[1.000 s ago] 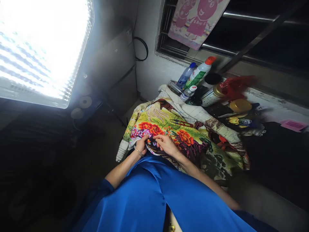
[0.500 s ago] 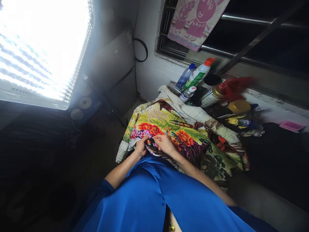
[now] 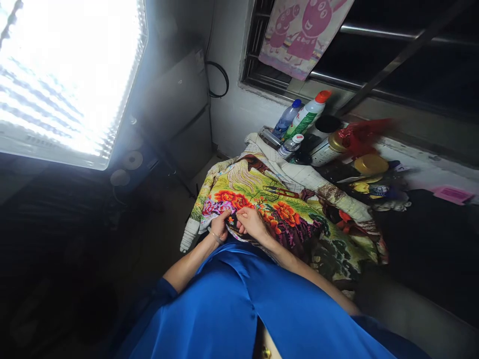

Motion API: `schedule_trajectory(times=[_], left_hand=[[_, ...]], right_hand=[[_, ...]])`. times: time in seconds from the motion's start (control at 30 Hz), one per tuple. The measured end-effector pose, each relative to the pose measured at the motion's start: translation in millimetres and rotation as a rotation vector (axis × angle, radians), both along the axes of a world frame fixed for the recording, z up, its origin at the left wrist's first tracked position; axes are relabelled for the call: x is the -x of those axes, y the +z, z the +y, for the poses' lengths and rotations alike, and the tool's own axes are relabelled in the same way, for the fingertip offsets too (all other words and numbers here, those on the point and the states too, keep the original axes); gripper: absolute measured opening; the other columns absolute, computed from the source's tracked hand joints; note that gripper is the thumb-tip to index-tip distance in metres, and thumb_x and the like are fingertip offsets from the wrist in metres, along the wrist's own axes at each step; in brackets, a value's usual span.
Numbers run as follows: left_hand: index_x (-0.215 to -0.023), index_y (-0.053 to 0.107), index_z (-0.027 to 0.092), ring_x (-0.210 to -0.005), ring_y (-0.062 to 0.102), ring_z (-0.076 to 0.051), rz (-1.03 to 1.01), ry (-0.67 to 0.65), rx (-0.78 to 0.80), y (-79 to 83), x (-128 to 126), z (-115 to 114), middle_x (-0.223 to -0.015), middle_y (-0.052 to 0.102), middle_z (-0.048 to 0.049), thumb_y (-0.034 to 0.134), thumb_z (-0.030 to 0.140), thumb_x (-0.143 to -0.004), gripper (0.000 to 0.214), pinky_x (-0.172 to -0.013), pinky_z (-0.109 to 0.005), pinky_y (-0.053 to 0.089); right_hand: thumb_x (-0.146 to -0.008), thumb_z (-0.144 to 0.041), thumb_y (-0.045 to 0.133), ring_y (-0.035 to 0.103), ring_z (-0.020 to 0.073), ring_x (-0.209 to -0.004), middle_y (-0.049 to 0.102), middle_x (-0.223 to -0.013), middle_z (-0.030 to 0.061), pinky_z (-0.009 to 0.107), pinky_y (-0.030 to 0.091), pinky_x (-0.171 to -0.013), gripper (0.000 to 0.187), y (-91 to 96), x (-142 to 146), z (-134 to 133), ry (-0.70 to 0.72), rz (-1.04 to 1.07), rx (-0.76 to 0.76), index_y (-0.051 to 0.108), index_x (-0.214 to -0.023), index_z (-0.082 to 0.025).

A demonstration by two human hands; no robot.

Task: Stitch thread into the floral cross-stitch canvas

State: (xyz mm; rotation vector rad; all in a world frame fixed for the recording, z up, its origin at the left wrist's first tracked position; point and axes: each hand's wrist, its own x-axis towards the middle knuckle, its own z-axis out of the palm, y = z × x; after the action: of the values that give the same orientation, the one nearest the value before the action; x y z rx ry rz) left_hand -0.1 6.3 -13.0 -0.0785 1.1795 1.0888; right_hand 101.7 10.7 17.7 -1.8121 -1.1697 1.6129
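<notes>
Pinching the cloth [image 3: 288,213], my left hand [image 3: 220,227] should hold it taut for my right hand [image 3: 253,224], closed at three o'clock on what, if anything, I cannot tell.

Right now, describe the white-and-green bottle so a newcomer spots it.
Find the dark window, upper right. Below it, past the flowered cloth, the white-and-green bottle stands just right of a blue-capped bottle. Among its neighbours, only it has an orange-red cap.
</notes>
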Motion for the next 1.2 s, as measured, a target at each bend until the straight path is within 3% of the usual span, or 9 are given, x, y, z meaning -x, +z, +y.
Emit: schedule_trajectory(times=[0.2, 0.37, 0.7, 1.2], left_hand=[[-0.055, 0.057, 0.016, -0.081, 0.066, -0.024, 0.002, -0.017, -0.006, 7.9, -2, 2, -0.06, 0.065, -0.004, 0.081, 0.022, -0.045, 0.026, -0.076, -0.034, 0.05], [-0.049, 0.053, 0.017, -0.081, 0.065, -0.026, 0.009, -0.043, 0.044, 12.1, -3, 5, -0.059, 0.065, -0.0052, 0.081, 0.021, -0.043, 0.029, -0.076, -0.035, 0.05], [-0.049, 0.052, 0.015, -0.07, 0.063, -0.021, -0.009, -0.083, 0.085, -3.0, 0, 6, -0.055, 0.062, -0.0039, 0.08, 0.018, -0.044, 0.028, -0.067, -0.031, 0.049], [-0.049, 0.051, 0.015, -0.065, 0.061, -0.018, 0.009, -0.092, 0.065, -4.1, 0, 7, -0.052, 0.058, -0.0016, 0.078, 0.02, -0.047, 0.027, -0.065, -0.029, 0.046]], right_hand=[[-0.071, -0.017, 0.054, 0.051, 0.0068, -0.034, 0.053, -0.044, -0.006, 0.014, 0.039, -0.032, 0.01, 3.2, 9, -4, -0.131, 0.093, 0.114, 0.05, -0.062, -0.018], [-0.07, -0.014, 0.057, 0.048, 0.0057, -0.033, 0.051, -0.043, -0.0057, 0.014, 0.038, -0.032, 0.017, -2.8, 16, -6, -0.236, 0.08, 0.107, 0.051, -0.054, -0.017], [-0.059, -0.017, 0.064, 0.056, 0.0106, -0.036, 0.055, -0.041, -0.0043, 0.018, 0.045, -0.035, 0.011, -17.8, 18, -9, -0.354, 0.22, 0.096, 0.053, -0.056, -0.017], [-0.058, -0.021, 0.064, 0.056, 0.0121, -0.035, 0.056, -0.041, -0.0035, 0.019, 0.044, -0.033, 0.012, -20.0, 20, -9, -0.395, 0.225, 0.038, 0.052, -0.056, -0.018]])
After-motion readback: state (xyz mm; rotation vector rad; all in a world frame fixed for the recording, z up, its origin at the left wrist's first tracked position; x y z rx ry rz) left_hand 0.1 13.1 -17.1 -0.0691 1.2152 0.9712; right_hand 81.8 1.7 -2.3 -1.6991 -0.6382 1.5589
